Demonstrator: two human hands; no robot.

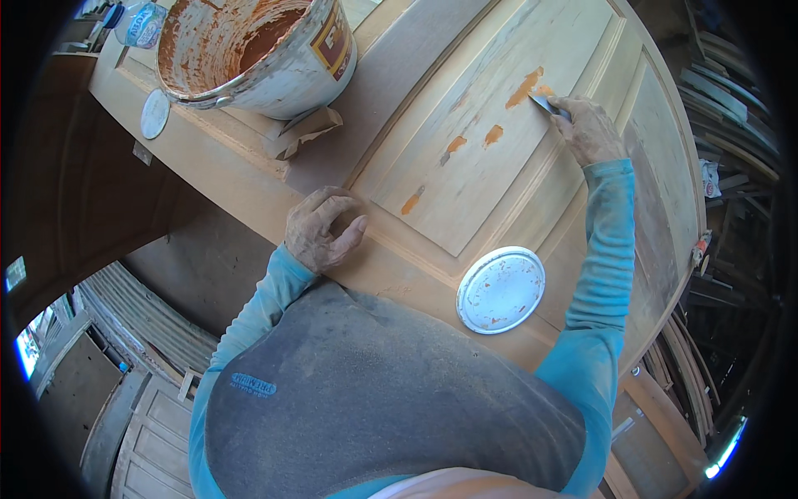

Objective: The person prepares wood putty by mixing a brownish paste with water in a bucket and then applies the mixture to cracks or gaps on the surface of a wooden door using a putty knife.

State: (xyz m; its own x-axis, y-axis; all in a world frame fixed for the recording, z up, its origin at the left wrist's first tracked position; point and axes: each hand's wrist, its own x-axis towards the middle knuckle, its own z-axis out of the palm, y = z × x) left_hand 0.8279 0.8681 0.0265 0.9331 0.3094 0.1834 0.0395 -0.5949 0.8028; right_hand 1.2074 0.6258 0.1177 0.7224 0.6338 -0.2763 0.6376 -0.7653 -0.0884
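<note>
A wooden panel door (465, 274) lies flat in front of me, with several orange filler patches (494, 135) on its pale panel. At the far right, my right hand (592, 133) is closed on a putty knife (544, 104). The knife's blade tip meets the panel beside the uppermost orange smear. Nearer to me, my left hand (320, 229) rests on the door's near edge. Its fingers curl loosely with the thumb apart, and it holds nothing. A white round lid (500, 290) spotted with orange lies on the door between my forearms.
A white bucket (303, 79) smeared with orange filler stands at the far left. Beside it are a folded brown piece (309, 131), a small white disc (155, 114) and a plastic bottle (140, 25). Stacked wood strips (731, 116) line the right; another panel door (154, 437) is lower left.
</note>
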